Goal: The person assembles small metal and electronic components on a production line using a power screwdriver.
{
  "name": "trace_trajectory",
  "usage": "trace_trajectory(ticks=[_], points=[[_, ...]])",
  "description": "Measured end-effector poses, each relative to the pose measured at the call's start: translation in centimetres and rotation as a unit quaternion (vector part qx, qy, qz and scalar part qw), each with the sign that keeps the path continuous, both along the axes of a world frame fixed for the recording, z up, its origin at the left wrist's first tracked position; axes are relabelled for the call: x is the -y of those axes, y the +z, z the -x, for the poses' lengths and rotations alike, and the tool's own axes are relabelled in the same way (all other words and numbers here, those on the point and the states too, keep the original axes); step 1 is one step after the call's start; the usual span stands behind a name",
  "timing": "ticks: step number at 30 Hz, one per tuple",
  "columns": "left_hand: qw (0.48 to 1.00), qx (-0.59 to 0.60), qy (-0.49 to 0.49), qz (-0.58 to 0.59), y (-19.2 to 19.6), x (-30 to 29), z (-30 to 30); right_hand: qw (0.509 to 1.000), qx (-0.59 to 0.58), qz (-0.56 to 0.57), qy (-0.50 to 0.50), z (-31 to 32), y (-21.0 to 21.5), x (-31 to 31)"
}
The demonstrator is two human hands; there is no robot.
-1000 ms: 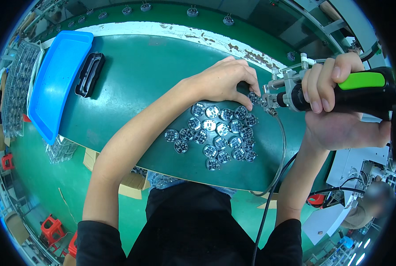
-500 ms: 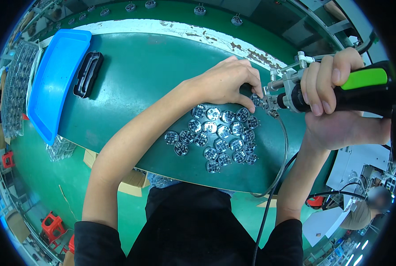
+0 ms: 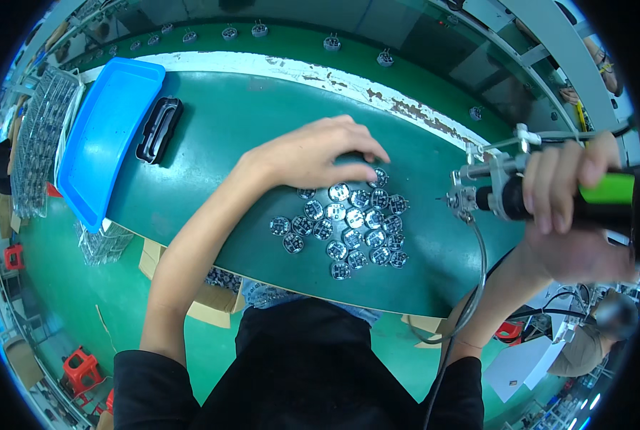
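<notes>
Head view: right hand [image 3: 557, 204] grips tool [image 3: 511, 198], now withdrawn to three o'clock of the disc [image 3: 381, 177]. Disc now sits at the cluster's [image 3: 354, 218] one o'clock edge. Left hand [image 3: 325, 153], ten o'clock of it, has parted fingers; contact unconfirmed.

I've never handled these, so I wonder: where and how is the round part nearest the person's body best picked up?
Probably pinch the round part by its rim, coming from above and the near left. Its outline is roundish, other parts sit close on its far and right sides, and bare table lies at its near left.
</notes>
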State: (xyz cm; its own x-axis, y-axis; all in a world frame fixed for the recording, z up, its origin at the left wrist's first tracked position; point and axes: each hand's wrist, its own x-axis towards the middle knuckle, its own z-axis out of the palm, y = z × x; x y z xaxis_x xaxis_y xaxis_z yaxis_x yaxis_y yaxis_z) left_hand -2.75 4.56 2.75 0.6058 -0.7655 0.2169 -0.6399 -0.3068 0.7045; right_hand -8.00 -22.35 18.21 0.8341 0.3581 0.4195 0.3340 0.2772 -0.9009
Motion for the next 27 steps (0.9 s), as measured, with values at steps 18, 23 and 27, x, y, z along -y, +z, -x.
trace_trajectory(ticks=[18, 23, 27], points=[[0.919, 0.171, 0.355, -0.015, -3.3, 2.5, -12.2, 0.991, -0.021, -0.053, -0.118, -2.0, -1.5, -2.1], [0.993, 0.108, 0.029, 0.044, -0.9, 4.5, -5.8, 0.998, -0.009, -0.059, -0.010, -1.1, -0.8, -1.3], [0.996, 0.008, -0.083, 0.024, -1.6, 4.5, -3.7, 0.998, -0.011, -0.056, -0.022, -0.9, -1.3, -2.2]])
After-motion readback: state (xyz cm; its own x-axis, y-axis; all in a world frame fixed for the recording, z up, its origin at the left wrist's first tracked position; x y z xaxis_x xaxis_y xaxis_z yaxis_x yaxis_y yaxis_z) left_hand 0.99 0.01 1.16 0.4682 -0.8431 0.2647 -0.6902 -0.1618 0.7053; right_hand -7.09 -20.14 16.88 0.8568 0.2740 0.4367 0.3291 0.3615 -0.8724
